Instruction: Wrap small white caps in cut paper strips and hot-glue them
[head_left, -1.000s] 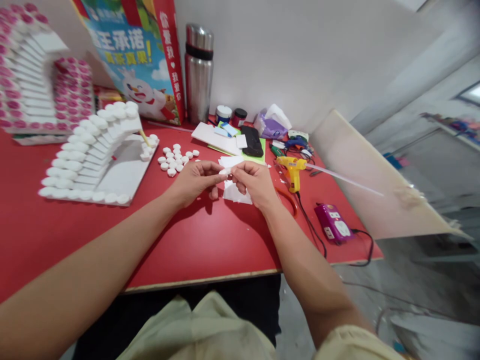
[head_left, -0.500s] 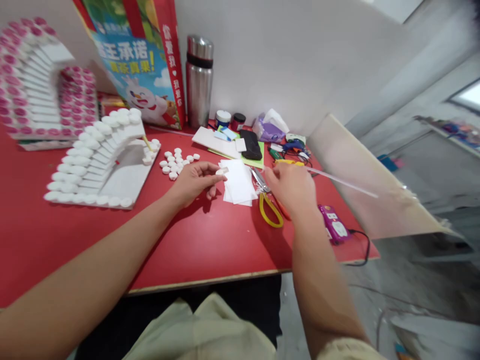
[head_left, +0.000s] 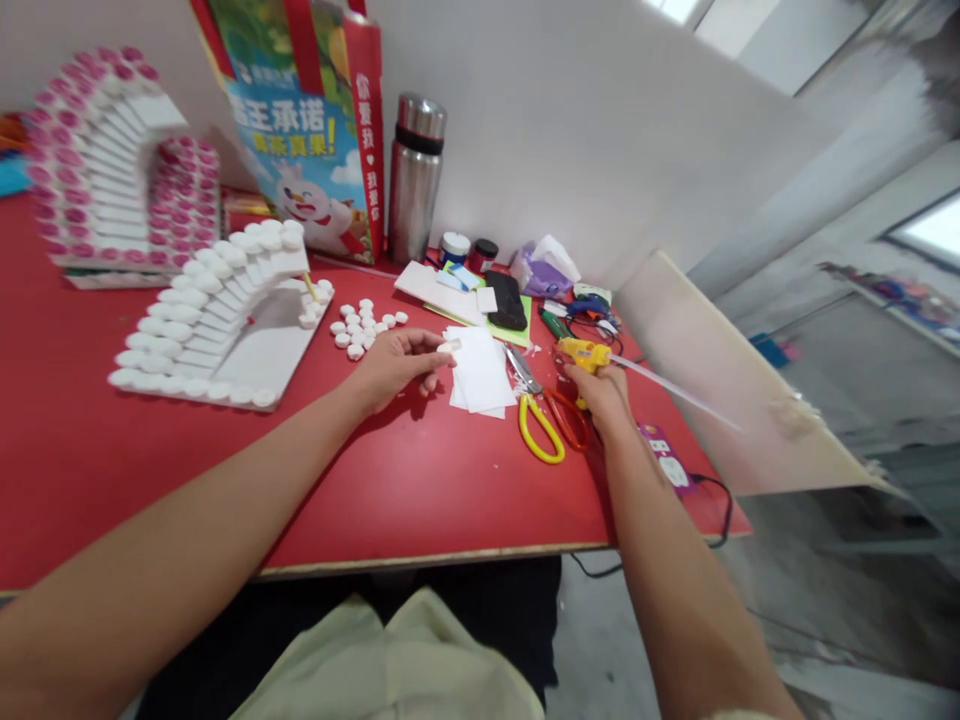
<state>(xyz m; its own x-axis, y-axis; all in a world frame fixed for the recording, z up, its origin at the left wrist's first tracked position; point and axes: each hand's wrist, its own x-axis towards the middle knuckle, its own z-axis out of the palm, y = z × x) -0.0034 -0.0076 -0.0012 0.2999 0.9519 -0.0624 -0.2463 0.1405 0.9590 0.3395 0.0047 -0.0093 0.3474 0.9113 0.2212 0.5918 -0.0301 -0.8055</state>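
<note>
two grips: pinching small white piece (head_left: 448, 346) in left hand (head_left: 400, 366) near white paper sheets (head_left: 484, 376), grasping yellow plastic glue gun (head_left: 583, 352) in right hand (head_left: 601, 392); might snag red-and-yellow-handled scissors (head_left: 528, 379) by lifting too low.

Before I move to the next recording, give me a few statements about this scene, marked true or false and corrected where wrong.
1. The right hand is on the yellow glue gun. True.
2. The left hand is empty. False: it pinches a small white piece.
3. The scissors lie to the left of the white sheets. False: they lie to the right.
4. The steel flask stands upright beside the printed bag. True.
5. The nearer stair-like model is edged in pink. False: its edging is white.
</note>
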